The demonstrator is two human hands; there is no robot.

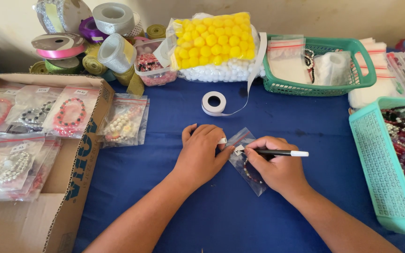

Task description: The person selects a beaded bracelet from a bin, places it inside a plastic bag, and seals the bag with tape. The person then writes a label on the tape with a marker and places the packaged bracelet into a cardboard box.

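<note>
Left hand [201, 154] presses flat on a small clear bag [248, 161]; at its 3 o'clock, right hand [277, 164] grips a black pen [280, 152].

Clear zip bag [248, 165] with white label [238, 150], center; similar labelled bags [71, 110] fill, seemingly, the left cardboard box [78, 173].

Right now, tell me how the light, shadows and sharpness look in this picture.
Head view: soft, even light with faint shadows under the left hand and right hand; the plastic bag and silver ribbon rolls glint a little; the middle is sharp, while the turquoise basket stretches at the edge.
</note>
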